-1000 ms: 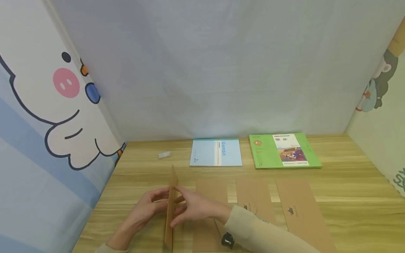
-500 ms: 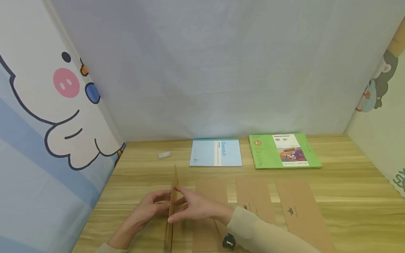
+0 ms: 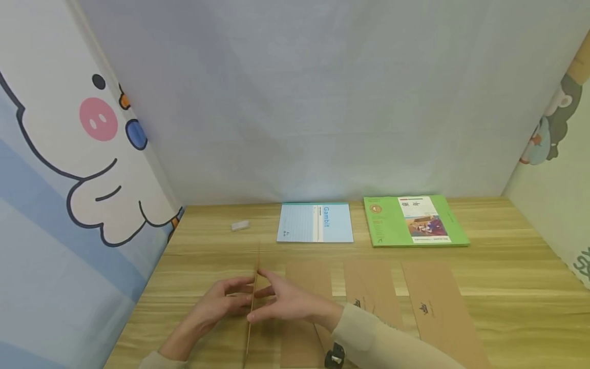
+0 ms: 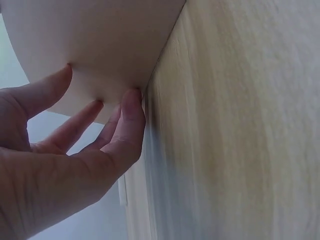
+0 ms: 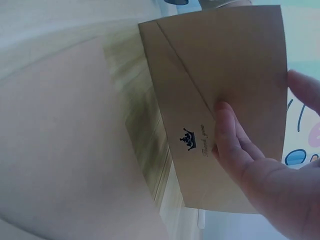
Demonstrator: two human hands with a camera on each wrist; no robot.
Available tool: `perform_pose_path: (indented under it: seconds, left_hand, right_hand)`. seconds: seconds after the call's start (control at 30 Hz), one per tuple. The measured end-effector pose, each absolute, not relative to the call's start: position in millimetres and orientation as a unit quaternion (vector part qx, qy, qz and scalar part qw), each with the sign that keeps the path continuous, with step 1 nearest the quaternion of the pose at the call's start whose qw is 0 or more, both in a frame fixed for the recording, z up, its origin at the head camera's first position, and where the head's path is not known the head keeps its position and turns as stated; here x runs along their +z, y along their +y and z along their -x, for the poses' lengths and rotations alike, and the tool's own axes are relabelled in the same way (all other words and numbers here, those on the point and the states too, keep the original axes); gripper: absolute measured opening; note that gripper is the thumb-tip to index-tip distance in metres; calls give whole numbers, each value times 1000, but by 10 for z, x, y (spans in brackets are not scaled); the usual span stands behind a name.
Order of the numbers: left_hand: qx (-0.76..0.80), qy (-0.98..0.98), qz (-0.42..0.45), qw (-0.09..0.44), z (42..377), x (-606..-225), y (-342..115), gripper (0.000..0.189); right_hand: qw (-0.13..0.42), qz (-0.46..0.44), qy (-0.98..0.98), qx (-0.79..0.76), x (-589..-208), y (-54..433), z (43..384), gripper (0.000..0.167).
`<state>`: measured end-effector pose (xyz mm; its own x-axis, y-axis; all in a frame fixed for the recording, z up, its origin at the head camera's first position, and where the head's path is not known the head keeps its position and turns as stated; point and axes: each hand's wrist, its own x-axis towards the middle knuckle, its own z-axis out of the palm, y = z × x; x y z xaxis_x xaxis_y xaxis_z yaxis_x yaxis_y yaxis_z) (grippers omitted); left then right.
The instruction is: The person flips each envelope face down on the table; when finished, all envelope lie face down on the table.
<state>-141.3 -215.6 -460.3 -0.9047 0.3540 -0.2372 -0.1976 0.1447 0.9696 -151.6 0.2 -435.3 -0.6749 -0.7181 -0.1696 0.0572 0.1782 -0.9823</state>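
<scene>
A brown kraft envelope [image 5: 245, 60] stands upright on its edge between my hands, almost edge-on in the head view. The right wrist view shows its flap line, a black crown and "Thank you" print. My left hand [image 3: 221, 302] presses its fingertips [image 4: 100, 104] against the left face, close to the table. On the other side, my right hand [image 3: 288, 302] holds the envelope, finger [image 5: 227, 125] on the printed face and thumb at the top edge. Three more kraft envelopes lie flat to the right: one [image 3: 299, 343] partly under my right arm, another [image 3: 369, 274], and the farthest [image 3: 440, 297].
Along the back of the wooden table [image 3: 507, 246] lie a small white block [image 3: 239, 225], a light-blue Gambit notebook [image 3: 299, 225] and a green pack [image 3: 387, 225] with a picture. A pale curtain [image 3: 313, 102] rises behind; printed cloths hang at both sides.
The held envelope has turned from slightly angled to nearly edge-on, its far end shifting a little right. My right thumb has slid up to its top edge. The flat envelopes stay put.
</scene>
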Motion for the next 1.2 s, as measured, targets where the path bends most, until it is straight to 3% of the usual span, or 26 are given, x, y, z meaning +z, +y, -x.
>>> perform_pose_path:
  seconds: [0.3, 0.7, 1.2]
  left_hand:
    - [608, 771, 4, 189, 1419, -4628, -2134, 59]
    - [526, 831, 81, 163, 1425, -4613, -2148, 73]
    - [538, 827, 100, 130, 1459, -4645, -2182, 53]
  right_hand:
    - [300, 206, 699, -616, -4324, 3, 1440, 101]
    - [289, 176, 678, -653, -4335, -3, 1406, 107]
    - [282, 171, 684, -651, -4322, -11, 1379, 106]
